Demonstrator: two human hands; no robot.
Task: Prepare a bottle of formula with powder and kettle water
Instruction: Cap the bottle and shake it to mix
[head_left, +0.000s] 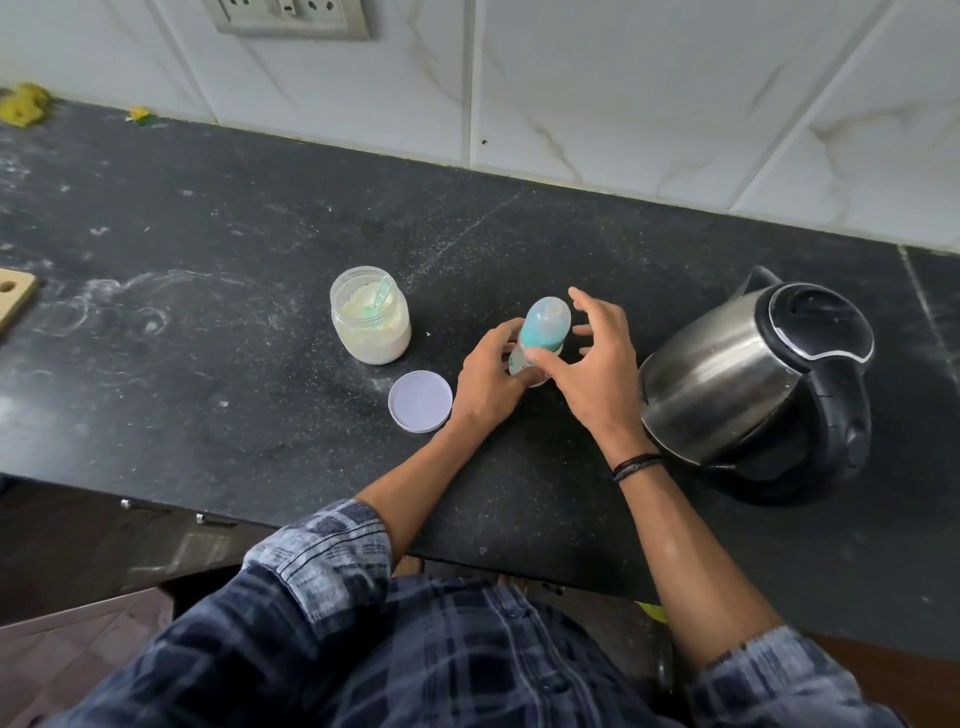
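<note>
A baby bottle (543, 332) is being held roughly upright on the dark counter (208, 364), between an open jar of powder (371, 338) on its left and a steel kettle (727, 379) on its right. The bottle's lower body is being gripped by the left hand (485, 382), whose fingers are being curled round it from the left side. The right hand (597, 364) is being held spread about the bottle's top. Its thumb is being laid against the teal collar, while its other fingers are being held straight and apart behind the clear cap, not closed on it. Whether those fingers are touching the cap cannot be told. A pale green scoop (376, 301) is being propped inside the jar, partly sunk in the powder. The jar's white lid (420, 401) is being left flat on the counter, just in front of the jar and just beside the left wrist. The kettle, with its black lid down and its handle turned toward the person, is being stood near the right forearm, on which a dark wristband (636, 465) is being worn.
</note>
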